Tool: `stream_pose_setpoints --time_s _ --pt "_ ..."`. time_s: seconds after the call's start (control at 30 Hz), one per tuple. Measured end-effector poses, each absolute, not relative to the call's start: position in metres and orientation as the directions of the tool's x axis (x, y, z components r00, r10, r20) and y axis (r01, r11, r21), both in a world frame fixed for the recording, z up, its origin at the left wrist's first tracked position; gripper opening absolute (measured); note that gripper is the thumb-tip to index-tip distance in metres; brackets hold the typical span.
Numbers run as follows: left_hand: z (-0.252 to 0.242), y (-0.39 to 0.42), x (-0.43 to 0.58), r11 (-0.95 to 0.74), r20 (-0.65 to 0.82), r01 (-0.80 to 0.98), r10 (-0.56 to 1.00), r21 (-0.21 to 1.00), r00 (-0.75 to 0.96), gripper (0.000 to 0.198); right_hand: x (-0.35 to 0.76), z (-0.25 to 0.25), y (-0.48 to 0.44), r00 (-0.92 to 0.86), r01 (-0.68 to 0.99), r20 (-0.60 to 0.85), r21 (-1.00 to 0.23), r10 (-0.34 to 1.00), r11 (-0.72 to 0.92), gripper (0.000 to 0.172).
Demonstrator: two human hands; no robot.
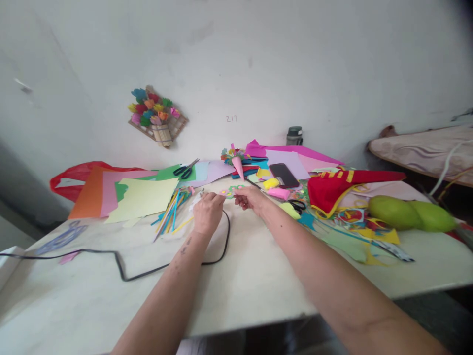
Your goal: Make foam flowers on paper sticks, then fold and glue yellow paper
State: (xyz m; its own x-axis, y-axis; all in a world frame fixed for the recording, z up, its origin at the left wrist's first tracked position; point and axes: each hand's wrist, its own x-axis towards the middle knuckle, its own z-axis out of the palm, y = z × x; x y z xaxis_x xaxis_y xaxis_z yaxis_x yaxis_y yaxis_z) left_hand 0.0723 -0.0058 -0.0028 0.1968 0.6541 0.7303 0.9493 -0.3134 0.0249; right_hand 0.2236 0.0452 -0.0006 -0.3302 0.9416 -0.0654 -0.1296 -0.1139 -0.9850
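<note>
My left hand (209, 212) is closed, its fingertips pinched together by a small whitish object (194, 201) that I cannot make out. Opposite it, my right hand (250, 198) is closed too, thumb and fingers drawn together. What either pinch contains is too small to see. Small green, pink and yellow paper cut-outs (232, 190) lie at the fingertips, between the hands. A black cable (228, 231) curves around beside my left hand. Left of that hand lie thin coloured paper strips (173, 209). Past the hands a pink paper cone (237, 165) stands, topped with colourful paper flowers.
Coloured paper sheets (144, 199) and dark scissors (185, 170) lie at the back left. On the right are a phone (284, 175), a second pair of scissors (297, 206), red cloth (332, 190), paper scraps and green fruit (410, 213). A bottle (294, 135) stands by the wall.
</note>
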Motion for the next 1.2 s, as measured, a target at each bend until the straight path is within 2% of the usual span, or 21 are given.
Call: stream_pose_setpoints --time_s 0.07,0.13,0.23,0.33,0.43,0.57,0.73,1.2 --pt "-0.003 -0.006 0.072 -0.333 0.725 0.941 0.661 0.051 0.194 0.018 0.224 -0.001 0.045 -0.341 -0.133 -0.041 -0.987 0.939 -0.092 0.019" --pt "-0.004 -0.006 0.073 -0.363 0.715 0.921 0.68 0.139 0.16 0.015 0.225 -0.001 0.045 -0.328 -0.143 -0.01 -0.988 0.945 -0.061 0.019" --pt "-0.003 -0.005 0.073 -0.406 0.653 0.808 0.756 0.428 0.033 0.025 0.227 -0.001 0.046 -0.301 -0.143 0.033 -0.99 0.953 -0.011 0.018" --pt "0.0 -0.004 0.072 -0.341 0.431 0.521 0.901 0.782 -0.056 0.037 0.229 -0.001 0.047 -0.307 -0.149 0.104 -0.987 0.946 0.061 0.016" --pt "0.004 -0.004 0.068 -0.188 0.196 0.25 0.98 0.95 -0.01 0.042 0.23 -0.002 0.047 -0.341 -0.179 0.167 -0.978 0.925 0.111 0.017" --pt "0.004 -0.006 0.063 -0.103 0.095 0.05 0.985 0.993 0.141 0.029 0.23 -0.001 0.046 -0.399 -0.189 0.195 -0.974 0.896 0.128 0.019" --pt "0.004 -0.007 0.06 -0.069 0.1 -0.145 0.97 0.987 0.223 0.025 0.23 0.0 0.044 -0.424 -0.197 0.159 -0.977 0.892 0.081 0.021" --pt "0.003 -0.006 0.061 -0.042 0.067 -0.112 0.97 0.993 0.234 0.019 0.225 -0.005 0.045 -0.487 -0.222 0.109 -0.975 0.866 -0.003 0.017"
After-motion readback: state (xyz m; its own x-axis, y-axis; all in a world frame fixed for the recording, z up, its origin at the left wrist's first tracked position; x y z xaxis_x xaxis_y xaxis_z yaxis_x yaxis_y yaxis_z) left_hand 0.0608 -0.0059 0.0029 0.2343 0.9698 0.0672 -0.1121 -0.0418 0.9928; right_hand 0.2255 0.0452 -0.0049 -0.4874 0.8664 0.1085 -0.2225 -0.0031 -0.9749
